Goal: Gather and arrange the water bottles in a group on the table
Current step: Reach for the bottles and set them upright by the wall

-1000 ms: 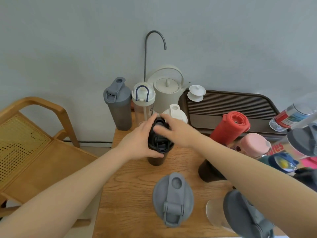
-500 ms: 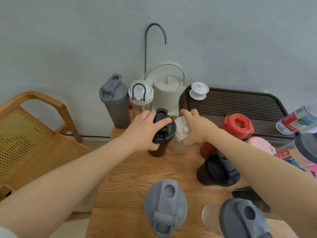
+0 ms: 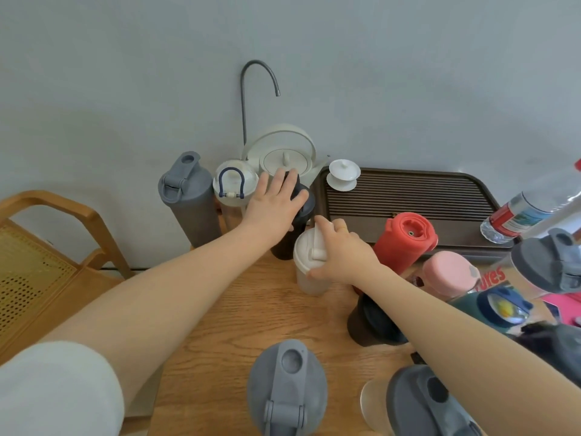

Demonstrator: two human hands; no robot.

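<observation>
Your left hand (image 3: 273, 202) has pushed the black bottle (image 3: 290, 237) farther back, next to the clear bottle (image 3: 234, 191) by the wall, fingers now flat on its lid. Your right hand (image 3: 341, 254) still grips the white bottle (image 3: 309, 269), now nearer you on the table (image 3: 226, 322).

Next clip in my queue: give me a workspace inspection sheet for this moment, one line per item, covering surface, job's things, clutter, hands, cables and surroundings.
Surface: wooden table, bare wood showing in the middle.
Job's things: black bottle and white bottle upright side by side; grey bottle and clear bottle upright at the back; red bottle, pink bottle and more lidded bottles at right and front.
Clutter: kettle, lidded white cup on a dark slatted tray, plastic water bottle.
Hands: left hand rests on the black bottle's top; right hand grips the white bottle's lid.
Cables: nothing seen.
Surroundings: grey wall, wooden chair at left.
</observation>
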